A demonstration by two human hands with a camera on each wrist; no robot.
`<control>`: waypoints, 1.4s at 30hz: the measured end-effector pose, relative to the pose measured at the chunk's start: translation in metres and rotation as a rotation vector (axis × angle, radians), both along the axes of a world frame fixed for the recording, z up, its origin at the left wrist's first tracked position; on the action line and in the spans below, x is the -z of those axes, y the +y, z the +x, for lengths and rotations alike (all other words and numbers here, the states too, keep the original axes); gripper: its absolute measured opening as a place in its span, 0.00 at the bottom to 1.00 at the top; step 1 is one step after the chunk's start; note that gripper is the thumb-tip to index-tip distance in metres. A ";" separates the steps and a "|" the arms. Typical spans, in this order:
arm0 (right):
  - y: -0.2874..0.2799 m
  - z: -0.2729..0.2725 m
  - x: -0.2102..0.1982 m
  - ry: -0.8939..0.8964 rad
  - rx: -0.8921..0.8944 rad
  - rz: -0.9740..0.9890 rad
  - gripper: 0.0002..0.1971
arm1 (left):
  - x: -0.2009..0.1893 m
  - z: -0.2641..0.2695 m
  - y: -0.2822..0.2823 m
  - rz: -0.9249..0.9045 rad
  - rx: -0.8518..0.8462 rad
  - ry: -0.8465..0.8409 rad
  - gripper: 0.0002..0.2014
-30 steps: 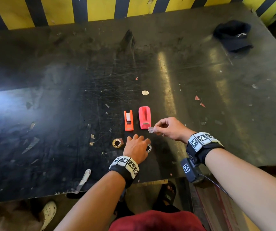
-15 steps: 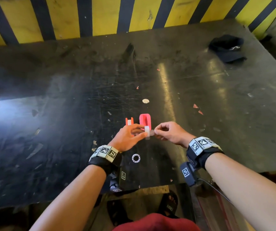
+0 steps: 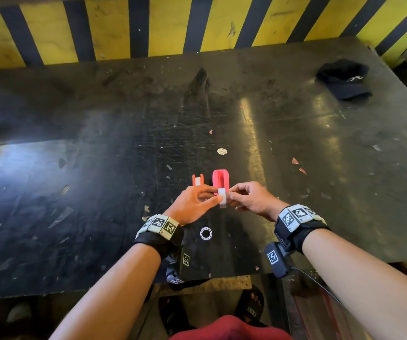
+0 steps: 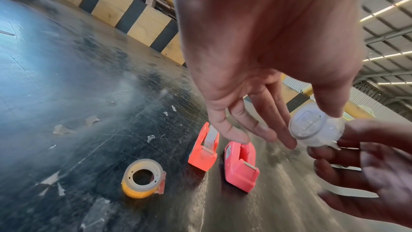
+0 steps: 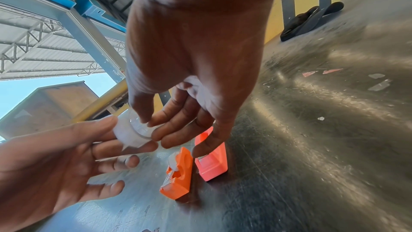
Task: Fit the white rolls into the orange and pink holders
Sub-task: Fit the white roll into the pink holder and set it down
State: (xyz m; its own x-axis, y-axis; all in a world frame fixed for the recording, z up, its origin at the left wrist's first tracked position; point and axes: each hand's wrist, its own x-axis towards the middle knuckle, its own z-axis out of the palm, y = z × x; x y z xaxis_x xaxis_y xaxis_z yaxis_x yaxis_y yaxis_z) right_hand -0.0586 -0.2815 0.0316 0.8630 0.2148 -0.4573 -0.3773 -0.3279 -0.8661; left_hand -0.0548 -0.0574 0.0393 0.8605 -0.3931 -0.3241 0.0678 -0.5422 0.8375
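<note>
Above the table's near middle, my left hand (image 3: 218,197) pinches a white roll (image 3: 222,198) between thumb and fingers. My right hand (image 3: 230,195) meets it from the right and pinches a clear hub (image 5: 142,128) set against the roll (image 5: 128,135). The roll (image 4: 316,128) shows a clear round face in the left wrist view. Just behind the hands, the orange holder (image 3: 197,180) stands on the table with a white roll inside. The pink holder (image 3: 221,179) stands to its right with an empty slot. Both holders, orange (image 4: 204,149) and pink (image 4: 240,165), lie below my fingers.
A thin white ring (image 3: 206,233) lies on the dark table (image 3: 320,192) near my left wrist. A yellowish tape roll (image 4: 142,177) sits left of the holders. A black cap (image 3: 343,79) lies far right. A yellow-black striped wall (image 3: 197,25) backs the table.
My left hand rose from the table with the white roll and met my right hand in front of the pink holder. The white ring stayed on the table.
</note>
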 end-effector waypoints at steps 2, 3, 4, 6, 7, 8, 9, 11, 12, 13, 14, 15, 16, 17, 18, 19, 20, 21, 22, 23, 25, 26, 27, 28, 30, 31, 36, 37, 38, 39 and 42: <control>0.000 0.001 0.001 0.007 0.007 0.002 0.07 | -0.004 0.000 0.000 -0.006 -0.004 0.006 0.19; 0.000 0.001 0.001 0.012 0.007 0.004 0.07 | -0.005 -0.001 0.001 -0.009 -0.005 0.007 0.19; 0.001 0.001 0.000 0.016 0.008 0.008 0.08 | -0.006 -0.001 0.001 -0.010 -0.006 0.007 0.18; 0.002 0.001 -0.001 0.022 0.012 0.015 0.09 | -0.007 -0.001 0.002 -0.008 -0.004 0.009 0.18; 0.002 0.000 -0.002 0.025 0.016 0.019 0.10 | -0.007 -0.001 0.002 -0.005 -0.003 0.010 0.18; 0.003 0.000 -0.002 0.029 0.021 0.024 0.10 | -0.006 -0.001 0.003 -0.002 -0.003 0.007 0.18; 0.003 -0.001 -0.002 0.036 0.025 0.031 0.11 | -0.006 -0.001 0.003 -0.001 -0.005 0.003 0.18; 0.003 -0.001 -0.002 0.050 0.027 0.044 0.10 | -0.005 -0.001 0.003 -0.001 -0.008 -0.003 0.17; 0.004 -0.001 -0.002 0.056 0.027 0.051 0.10 | -0.005 -0.001 0.003 0.000 -0.011 -0.004 0.17; 0.004 -0.001 -0.003 0.061 0.028 0.057 0.10 | -0.004 -0.001 0.004 0.000 -0.013 -0.004 0.17; 0.004 -0.002 -0.003 0.067 0.033 0.061 0.11 | -0.004 -0.001 0.004 -0.001 -0.014 0.000 0.17; 0.004 -0.001 -0.003 0.074 0.040 0.067 0.11 | -0.004 -0.001 0.004 -0.002 -0.012 0.003 0.17; 0.004 -0.001 -0.004 0.080 0.048 0.072 0.11 | -0.004 -0.001 0.003 -0.002 -0.012 0.004 0.17; 0.004 -0.001 -0.005 0.087 0.054 0.077 0.10 | -0.003 -0.001 0.003 -0.002 -0.015 0.006 0.17; 0.005 -0.001 -0.005 0.095 0.058 0.081 0.09 | -0.004 -0.001 0.003 -0.002 -0.020 0.011 0.17; 0.005 0.000 -0.006 0.102 0.064 0.081 0.07 | -0.004 0.000 0.003 -0.001 -0.023 0.016 0.17; 0.005 0.002 -0.007 0.107 0.072 0.075 0.05 | -0.004 0.001 0.002 0.000 -0.023 0.023 0.17; 0.006 0.004 -0.006 0.103 0.086 0.060 0.03 | -0.005 0.001 0.002 0.000 -0.022 0.029 0.17; 0.005 0.007 -0.004 0.088 0.101 0.028 0.04 | -0.006 0.002 0.002 0.005 -0.021 0.029 0.17; 0.004 0.010 -0.002 0.057 0.107 -0.027 0.05 | -0.006 0.003 0.002 0.011 -0.020 0.023 0.17; 0.001 0.017 0.005 -0.046 0.057 -0.209 0.09 | -0.008 0.006 0.003 0.022 -0.022 0.007 0.17; -0.001 0.022 0.009 -0.090 -0.013 -0.315 0.15 | -0.009 0.007 0.004 0.026 -0.020 -0.002 0.17; -0.003 0.027 0.014 -0.115 -0.099 -0.417 0.23 | -0.009 0.010 0.004 0.021 -0.020 -0.009 0.17; -0.004 0.032 0.019 -0.119 -0.182 -0.504 0.33 | -0.009 0.012 0.005 0.010 -0.024 -0.010 0.17; -0.002 0.045 0.030 -0.113 -0.295 -0.626 0.51 | -0.009 0.016 0.007 -0.033 -0.038 -0.002 0.16; 0.001 0.051 0.036 -0.120 -0.332 -0.664 0.58 | -0.009 0.019 0.008 -0.048 -0.046 -0.001 0.16; 0.020 0.076 0.061 -0.161 -0.427 -0.771 0.72 | -0.008 0.028 0.014 -0.067 -0.048 -0.007 0.14; 0.023 0.077 0.065 -0.155 -0.428 -0.781 0.72 | -0.006 0.029 0.015 -0.069 -0.054 -0.008 0.14; 0.025 0.077 0.068 -0.151 -0.421 -0.788 0.70 | -0.004 0.030 0.017 -0.071 -0.060 -0.007 0.15; 0.027 0.076 0.071 -0.153 -0.405 -0.788 0.68 | -0.002 0.031 0.018 -0.080 -0.064 -0.006 0.15; 0.025 0.069 0.072 -0.163 -0.350 -0.759 0.63 | -0.002 0.032 0.020 -0.065 -0.048 -0.018 0.15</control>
